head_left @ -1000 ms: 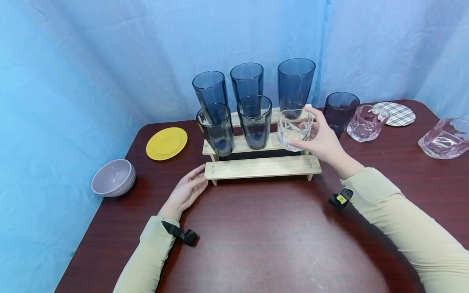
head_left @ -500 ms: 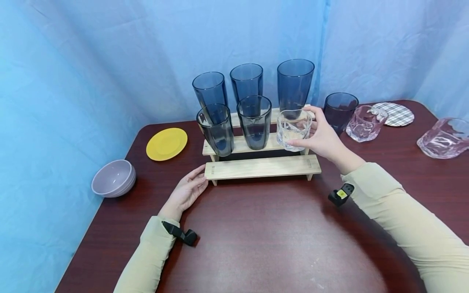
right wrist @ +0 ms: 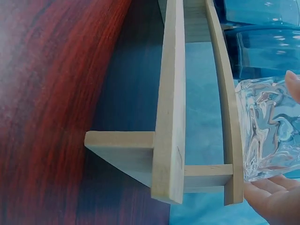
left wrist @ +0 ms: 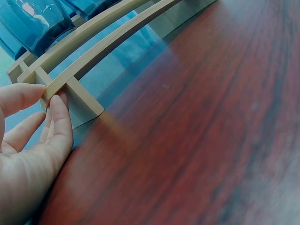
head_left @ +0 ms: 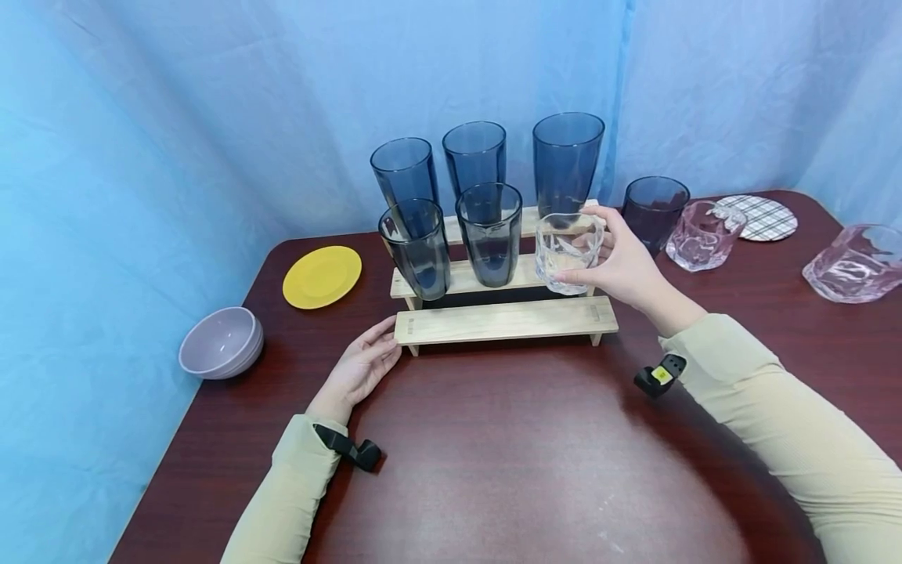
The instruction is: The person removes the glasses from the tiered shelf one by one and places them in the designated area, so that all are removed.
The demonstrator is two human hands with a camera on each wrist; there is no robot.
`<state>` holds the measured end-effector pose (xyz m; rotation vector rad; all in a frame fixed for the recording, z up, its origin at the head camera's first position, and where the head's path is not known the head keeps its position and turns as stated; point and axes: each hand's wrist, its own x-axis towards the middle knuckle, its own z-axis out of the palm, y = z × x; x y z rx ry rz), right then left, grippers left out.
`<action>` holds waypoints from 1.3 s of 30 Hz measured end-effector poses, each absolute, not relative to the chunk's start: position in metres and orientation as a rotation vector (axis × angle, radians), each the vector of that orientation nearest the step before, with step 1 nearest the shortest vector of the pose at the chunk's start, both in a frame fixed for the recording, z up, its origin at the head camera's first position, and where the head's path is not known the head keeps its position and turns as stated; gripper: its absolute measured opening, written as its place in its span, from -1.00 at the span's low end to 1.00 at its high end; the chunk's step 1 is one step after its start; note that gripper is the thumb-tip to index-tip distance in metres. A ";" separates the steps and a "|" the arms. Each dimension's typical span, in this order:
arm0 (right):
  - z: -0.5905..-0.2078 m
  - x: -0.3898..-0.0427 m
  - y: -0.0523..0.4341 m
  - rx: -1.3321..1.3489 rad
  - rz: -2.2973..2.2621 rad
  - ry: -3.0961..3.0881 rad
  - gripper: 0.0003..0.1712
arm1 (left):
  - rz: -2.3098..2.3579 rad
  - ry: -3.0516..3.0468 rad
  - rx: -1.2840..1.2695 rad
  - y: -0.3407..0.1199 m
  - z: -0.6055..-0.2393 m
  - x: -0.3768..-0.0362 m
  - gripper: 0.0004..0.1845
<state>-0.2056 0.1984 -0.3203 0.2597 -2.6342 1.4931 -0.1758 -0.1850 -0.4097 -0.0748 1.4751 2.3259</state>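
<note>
rack (head_left: 503,321) mid-table | three tumblers (head_left: 474,157) on top step | two glasses (head_left: 489,233) on middle step | plate (head_left: 322,276), bowl (head_left: 221,352) left of rack | coaster (head_left: 764,217) far right

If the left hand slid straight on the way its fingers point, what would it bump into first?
The left hand already has fingertips against the left end of the wooden rack's lowest step, so it would push that. The grey glass stands higher up, probably out of its line.

The rack's (head_left: 503,321) lowest step lies bare along its whole length. Dark glasses (head_left: 451,235) crowd the upper steps. The table's (head_left: 535,462) near edge is open.
</note>
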 end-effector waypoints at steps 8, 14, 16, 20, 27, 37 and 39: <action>-0.323 -0.200 0.198 0.260 1.430 -2.601 0.08 | 2.320 1.491 -0.086 -0.186 -0.413 -0.176 -0.37; -0.325 -0.192 0.202 0.224 1.393 -2.591 0.09 | 2.320 1.498 -0.075 -0.186 -0.413 -0.174 -0.36; -0.324 -0.189 0.204 0.215 1.418 -2.576 0.10 | 2.320 1.499 -0.071 -0.186 -0.413 -0.173 -0.36; -0.322 -0.184 0.208 0.266 1.466 -2.496 0.10 | 2.319 1.497 -0.071 -0.186 -0.412 -0.174 -0.37; -0.319 -0.172 0.220 0.243 1.480 -2.402 0.08 | 2.316 1.499 -0.078 -0.185 -0.411 -0.175 -0.37; -0.327 -0.159 0.242 0.147 1.459 -2.313 0.08 | 2.318 1.484 -0.088 -0.185 -0.410 -0.175 -0.36; -0.329 -0.157 0.247 0.135 1.434 -2.295 0.07 | 2.315 1.484 -0.089 -0.185 -0.410 -0.175 -0.36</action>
